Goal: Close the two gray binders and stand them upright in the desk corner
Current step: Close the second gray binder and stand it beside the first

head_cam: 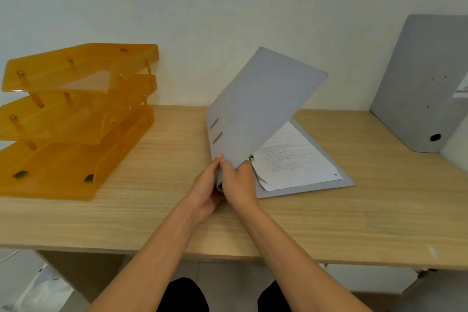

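Both the left hand (206, 189) and right hand (236, 182) grip the spine of the half-open gray binder (260, 104). At its three o'clock a second gray binder (420, 83) stands upright in the desk (329, 223) corner.

Matt gray card binder (260, 106), white paper sheets (293, 159), glossy translucent orange plastic trays (76, 114), pale wood-grain desk (152, 215).

A light wood-grain surface (329, 223) runs across the view against a plain pale wall (202, 7); on its left part stands a translucent orange plastic three-tier letter tray (76, 119), its tiers stepped back one above another on small pegs, the lowest resting flat on the surface; below the front edge, at lower left, a crumpled white plastic bag (43, 289) lies on the floor beside a wooden desk leg (83, 273).
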